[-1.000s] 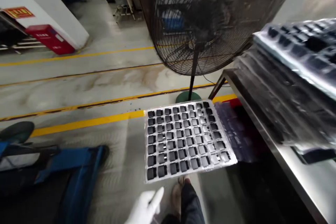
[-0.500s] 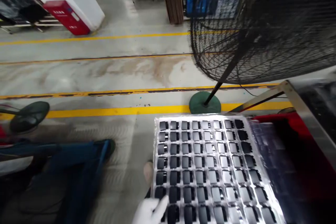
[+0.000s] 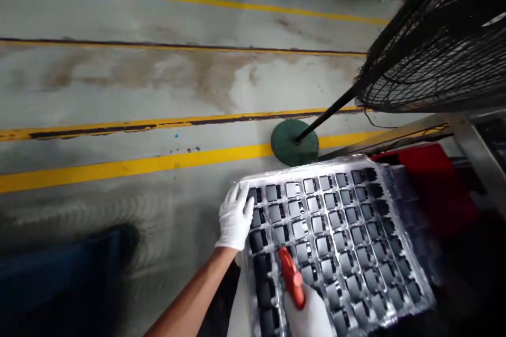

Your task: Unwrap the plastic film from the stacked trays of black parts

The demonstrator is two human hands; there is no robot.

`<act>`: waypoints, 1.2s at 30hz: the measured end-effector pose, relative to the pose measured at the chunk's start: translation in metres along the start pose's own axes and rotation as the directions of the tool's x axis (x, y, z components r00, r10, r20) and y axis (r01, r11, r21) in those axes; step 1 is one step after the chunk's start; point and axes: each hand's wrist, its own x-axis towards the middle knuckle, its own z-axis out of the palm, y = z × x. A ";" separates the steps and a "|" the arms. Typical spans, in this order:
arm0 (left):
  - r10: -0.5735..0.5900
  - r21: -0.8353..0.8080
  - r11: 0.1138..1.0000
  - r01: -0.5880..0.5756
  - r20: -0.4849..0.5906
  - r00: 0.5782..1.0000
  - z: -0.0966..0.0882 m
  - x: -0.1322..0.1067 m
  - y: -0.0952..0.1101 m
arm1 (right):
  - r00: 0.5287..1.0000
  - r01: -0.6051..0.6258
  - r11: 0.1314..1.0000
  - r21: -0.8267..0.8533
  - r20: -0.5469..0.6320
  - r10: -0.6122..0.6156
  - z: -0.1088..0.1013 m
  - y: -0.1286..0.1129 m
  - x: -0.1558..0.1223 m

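Note:
A clear plastic tray (image 3: 316, 172) holds rows of small dark rectangular parts with grey faces. My left hand (image 3: 236, 218), in a white glove, rests at the tray's far left corner. Its fingers are stretched out and the thumb is apart, touching the tray's edge beside the first parts. Over the near left part of the tray, my gloved right hand (image 3: 310, 313) is closed around a red-handled tool (image 3: 291, 276). A thin shaft seems to run from that handle toward the far left; its tip is hard to make out.
Beyond the tray stands a black fan (image 3: 443, 58) on a round green base (image 3: 290, 142). To the right are a metal frame (image 3: 478, 142) and a red object (image 3: 432, 184). A blurred dark blue shape (image 3: 67, 274) lies at lower left. Yellow lines (image 3: 205, 158) cross the floor.
My left hand has moved up along the tray's left edge to its far corner. My right hand has come into view with the red-handled tool. The view has turned and tilted down.

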 end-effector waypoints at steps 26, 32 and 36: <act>0.074 0.055 0.995 -0.079 0.076 0.994 0.007 -0.028 0.004 | 0.991 -0.006 1.000 0.015 -0.137 0.008 0.023 -0.011 -0.011; 0.065 0.101 0.992 -0.072 0.077 0.995 0.010 -0.040 0.005 | 0.994 0.020 1.000 0.023 -0.109 -0.017 0.027 0.014 -0.014; 0.057 0.132 0.989 -0.072 0.109 0.992 0.009 -0.055 0.008 | 0.997 0.005 0.999 0.053 -0.073 -0.001 0.027 0.037 -0.025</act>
